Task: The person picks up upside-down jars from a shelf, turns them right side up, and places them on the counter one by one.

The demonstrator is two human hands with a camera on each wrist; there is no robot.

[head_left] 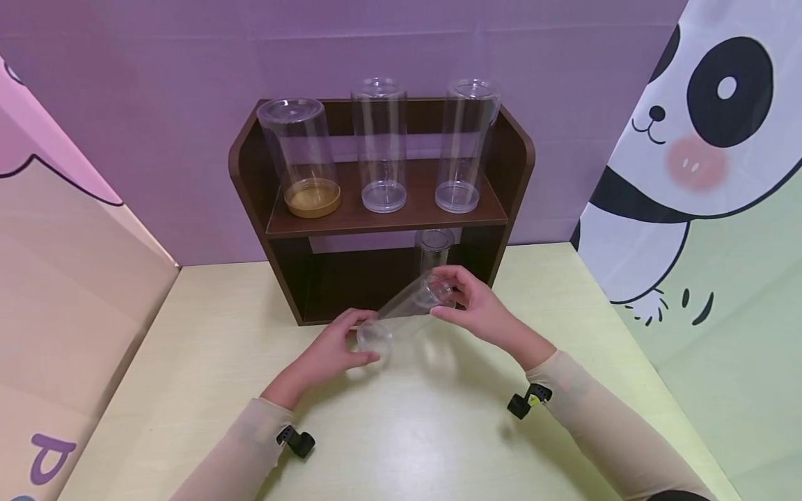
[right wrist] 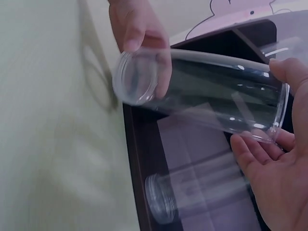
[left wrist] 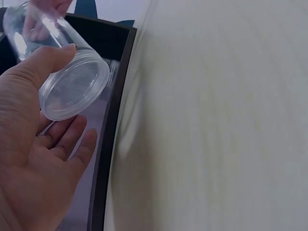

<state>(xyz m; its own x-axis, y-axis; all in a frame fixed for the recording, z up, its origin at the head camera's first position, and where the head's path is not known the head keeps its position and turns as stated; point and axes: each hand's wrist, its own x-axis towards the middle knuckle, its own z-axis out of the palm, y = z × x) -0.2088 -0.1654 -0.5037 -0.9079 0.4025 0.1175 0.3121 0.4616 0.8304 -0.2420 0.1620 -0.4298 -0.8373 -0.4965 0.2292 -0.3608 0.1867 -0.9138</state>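
Both hands hold one clear plastic jar (head_left: 407, 299) tilted on its side in front of the shelf's lower level. At its clear-lidded end, the left hand (head_left: 335, 351) grips with thumb on one side and fingers on the other; the lid (left wrist: 74, 89) faces the left wrist camera. Around the base end, the right hand (head_left: 470, 306) curls its thumb and fingertips. Behind the right hand, another clear jar (head_left: 434, 243) stands on the lower shelf, partly hidden; its lid (right wrist: 161, 198) shows in the right wrist view.
A dark brown two-level shelf (head_left: 388, 221) stands at the back of the pale table (head_left: 401, 431). On its top level are a wide jar (head_left: 297, 146) with a gold lid below and two tall clear jars (head_left: 381, 139), (head_left: 466, 139) on clear lids. A purple backdrop (head_left: 188, 139) hangs behind.
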